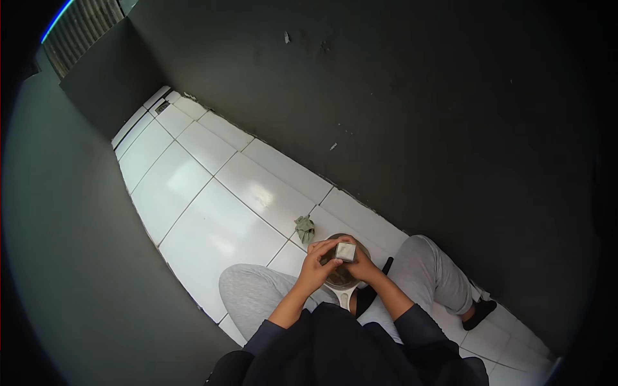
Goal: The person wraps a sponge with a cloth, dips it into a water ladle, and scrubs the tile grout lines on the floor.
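Both hands are held close together in front of my lap. Between them is a small pale block with a square top face. My right hand is closed around its right and lower side. The fingers and thumb of my left hand are bent against its left side. Directly below is a round dipper-like vessel with a white handle pointing toward me. Dark, brownish contents show inside it, partly hidden by my hands. Just beyond my left hand a crumpled grey-green cloth or paper lies on the floor.
I sit with bent legs in grey trousers on a white tiled floor. Dark grey walls close in the narrow space on both sides. A small drain is set in the far end, and a dark shoe shows at right.
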Available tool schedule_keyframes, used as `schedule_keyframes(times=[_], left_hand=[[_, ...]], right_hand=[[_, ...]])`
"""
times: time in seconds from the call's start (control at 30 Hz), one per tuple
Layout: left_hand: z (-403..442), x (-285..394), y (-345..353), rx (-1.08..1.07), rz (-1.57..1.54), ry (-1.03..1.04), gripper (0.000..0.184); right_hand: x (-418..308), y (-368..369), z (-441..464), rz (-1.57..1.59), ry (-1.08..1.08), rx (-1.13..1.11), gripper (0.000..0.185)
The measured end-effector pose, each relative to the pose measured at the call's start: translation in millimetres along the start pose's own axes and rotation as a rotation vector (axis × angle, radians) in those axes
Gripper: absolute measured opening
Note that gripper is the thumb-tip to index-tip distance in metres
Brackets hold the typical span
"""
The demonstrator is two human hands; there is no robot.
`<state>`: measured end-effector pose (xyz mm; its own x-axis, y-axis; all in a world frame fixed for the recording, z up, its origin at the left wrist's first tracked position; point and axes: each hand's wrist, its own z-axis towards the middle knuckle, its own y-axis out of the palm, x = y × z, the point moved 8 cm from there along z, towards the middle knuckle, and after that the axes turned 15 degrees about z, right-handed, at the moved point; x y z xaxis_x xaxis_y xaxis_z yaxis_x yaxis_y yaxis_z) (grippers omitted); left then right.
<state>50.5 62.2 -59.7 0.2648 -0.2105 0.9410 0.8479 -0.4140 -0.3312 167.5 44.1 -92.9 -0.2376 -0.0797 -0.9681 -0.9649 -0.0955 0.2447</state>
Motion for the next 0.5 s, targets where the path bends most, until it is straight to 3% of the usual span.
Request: schedule_keyframes(times=[0.03, 0.13, 0.27, 0.33, 0.5], left_hand=[[0.3, 1.0, -0.3, 0.000, -0.001, -0.001, 0.051], [0.8, 4.7, -5.5, 0.046, 0.102, 0.050, 0.050], [-0.7, 8.7, -9.0, 0.092, 0.255, 0.083, 0.049], [-1.2, 11.3, -8.5, 0.090, 0.326, 0.080, 0.048], [-3.3, 6.6, -9.7, 0.103, 0.330, 0.071, 0.050]], right_hand=[[-8.4, 0.7, 0.7, -0.045, -0.138, 0.016, 0.058], [-12.6, 3.0, 1.0, -0.070, -0.150, 0.044, 0.058], [-4.4, 4.0, -0.8, -0.120, -0.015, 0.083, 0.049], [-16.3, 2.7, -4.8, -0.280, 0.051, 0.195, 0.036], [-1.9, -7.0, -6.0, -0.411, -0.028, 0.279, 0.029]])
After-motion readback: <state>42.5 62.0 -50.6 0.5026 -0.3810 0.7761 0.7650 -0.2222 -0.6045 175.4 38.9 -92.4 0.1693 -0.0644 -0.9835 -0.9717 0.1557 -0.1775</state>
